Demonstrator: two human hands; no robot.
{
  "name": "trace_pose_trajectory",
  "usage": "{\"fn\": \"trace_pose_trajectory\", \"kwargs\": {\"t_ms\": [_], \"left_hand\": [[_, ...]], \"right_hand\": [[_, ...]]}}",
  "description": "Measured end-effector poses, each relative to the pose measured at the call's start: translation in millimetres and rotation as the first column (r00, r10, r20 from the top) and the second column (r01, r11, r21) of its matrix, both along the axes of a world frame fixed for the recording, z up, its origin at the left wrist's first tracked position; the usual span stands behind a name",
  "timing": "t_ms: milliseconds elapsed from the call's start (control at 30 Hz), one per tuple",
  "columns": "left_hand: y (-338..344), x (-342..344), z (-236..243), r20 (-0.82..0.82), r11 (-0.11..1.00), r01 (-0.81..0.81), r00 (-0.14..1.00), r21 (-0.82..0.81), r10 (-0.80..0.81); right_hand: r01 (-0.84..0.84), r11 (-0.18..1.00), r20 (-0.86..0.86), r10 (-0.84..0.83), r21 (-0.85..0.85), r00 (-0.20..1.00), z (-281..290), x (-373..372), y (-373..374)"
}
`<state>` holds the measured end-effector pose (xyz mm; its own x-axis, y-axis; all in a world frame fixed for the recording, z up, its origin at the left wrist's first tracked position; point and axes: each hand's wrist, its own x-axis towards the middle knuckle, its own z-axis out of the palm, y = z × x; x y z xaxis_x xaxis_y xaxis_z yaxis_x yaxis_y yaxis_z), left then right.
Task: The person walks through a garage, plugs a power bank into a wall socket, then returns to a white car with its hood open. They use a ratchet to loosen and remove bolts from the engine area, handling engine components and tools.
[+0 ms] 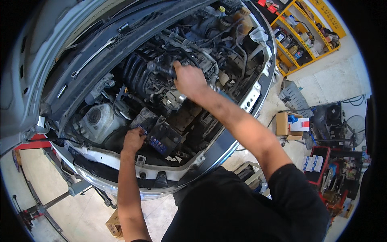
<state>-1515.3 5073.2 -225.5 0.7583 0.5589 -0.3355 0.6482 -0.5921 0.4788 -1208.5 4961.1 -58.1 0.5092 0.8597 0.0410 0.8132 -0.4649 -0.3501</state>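
Note:
Under the raised hood, the engine fills the bay. My right hand reaches over its upper middle, with the fingers curled around something dark that blends into the black parts there; its kind does not show. Nearer to me, my left hand lies against the side of a car battery with a blue label, its fingers bent onto the edge. The fingertips are partly hidden. Black ribbed intake pipes run to the left of my right hand.
A long wrench and a socket lie on the cowl. The front body rail curves between me and the bay. To the right stand a yellow shelf rack, a cardboard box and a red tool cart.

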Motion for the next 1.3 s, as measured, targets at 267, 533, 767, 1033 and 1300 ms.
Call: {"fn": "trace_pose_trajectory", "kwargs": {"t_ms": [267,533,767,1033,1300], "left_hand": [[-40.3,43.6,6.7,0.084,1.0,-0.009,0.996,0.011,0.008],[-54.5,99.1,2.4,0.178,0.96,0.064,0.977,0.273,-0.116],[-43.2,100.8,-7.6,0.255,0.966,0.095,0.954,0.239,-0.157],[-41.5,113.8,2.6,-0.001,0.892,0.313,0.944,0.327,-0.33],[-50.3,102.2,40.3,0.264,0.889,-0.304,0.876,-0.343,0.402]], "right_hand": [[-0.186,0.98,0.121,0.193,-0.069,0.974,-40.8,27.8,57.8],[-0.131,0.991,-0.035,0.132,0.025,0.991,-61.9,25.3,42.6],[-0.109,0.99,-0.141,0.121,0.091,0.983,-74.9,29.5,25.9],[-0.085,0.985,-0.188,0.113,0.147,0.976,-84.5,24.1,25.8],[-0.045,0.976,-0.149,0.078,0.213,0.986,-89.4,25.1,21.5]]}}
